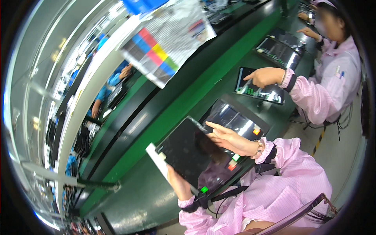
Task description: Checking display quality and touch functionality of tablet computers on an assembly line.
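Note:
A black tablet [192, 150] with a dark, glossy screen is tilted up in front of me. My left hand [179, 183] grips its lower left edge, beside a white strip [157, 159] along that side. Its far fingers are hidden behind the tablet. Over the tablet's upper right side, my right hand [237, 141] has its index finger stretched out and its other fingers loosely bent near the screen. Small green and orange patches show along the tablet's near edge. Just beyond it, a second dark tablet [229, 117] lies on the bench, bearing an orange patch.
To the right, a co-worker's hand [264, 77] points at a lit tablet [250, 92] on the green bench [137, 199]. Farther along lies another tablet [278, 51]. A printed sheet with coloured squares [154, 51] hangs above the bench from a pale rail [76, 102].

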Motion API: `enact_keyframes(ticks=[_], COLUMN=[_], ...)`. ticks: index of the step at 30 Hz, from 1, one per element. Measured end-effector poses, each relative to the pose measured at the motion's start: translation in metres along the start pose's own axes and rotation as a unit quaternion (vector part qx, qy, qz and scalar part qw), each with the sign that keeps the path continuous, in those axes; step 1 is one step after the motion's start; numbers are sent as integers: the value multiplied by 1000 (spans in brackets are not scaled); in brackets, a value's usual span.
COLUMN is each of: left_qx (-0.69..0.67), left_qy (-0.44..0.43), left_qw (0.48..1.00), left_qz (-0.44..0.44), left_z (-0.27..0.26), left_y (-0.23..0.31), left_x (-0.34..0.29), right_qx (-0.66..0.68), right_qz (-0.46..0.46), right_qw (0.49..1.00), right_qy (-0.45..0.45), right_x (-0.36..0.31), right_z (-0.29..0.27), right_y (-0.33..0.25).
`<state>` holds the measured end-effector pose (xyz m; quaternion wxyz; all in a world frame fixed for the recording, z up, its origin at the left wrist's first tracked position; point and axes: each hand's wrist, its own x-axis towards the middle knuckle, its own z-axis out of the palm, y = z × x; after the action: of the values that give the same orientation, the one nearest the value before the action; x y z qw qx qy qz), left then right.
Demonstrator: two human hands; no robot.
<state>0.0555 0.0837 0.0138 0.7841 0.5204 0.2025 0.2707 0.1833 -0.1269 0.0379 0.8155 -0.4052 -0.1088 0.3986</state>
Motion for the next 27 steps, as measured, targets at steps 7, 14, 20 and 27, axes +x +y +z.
enact_keyframes(ticks=[7, 14, 20, 27], left_qx=[14, -22, 141, 321], left_qy=[0, -3, -25, 4], left_qw=[999, 991, 988, 946], left_qz=[-46, -129, -59, 52], left_z=[-68, -88, -60, -53], left_y=[-31, -60, -33, 28], left_x=[7, 27, 18, -12], right_qx=[-195, -222, -281, -367], right_qz=[-173, -179, -207, -191], right_qw=[958, 923, 883, 834], right_qy=[119, 258, 312, 366], right_x=[-67, -130, -125, -140], right_z=[-75, -105, -132, -175], right_y=[-20, -13, -23, -18])
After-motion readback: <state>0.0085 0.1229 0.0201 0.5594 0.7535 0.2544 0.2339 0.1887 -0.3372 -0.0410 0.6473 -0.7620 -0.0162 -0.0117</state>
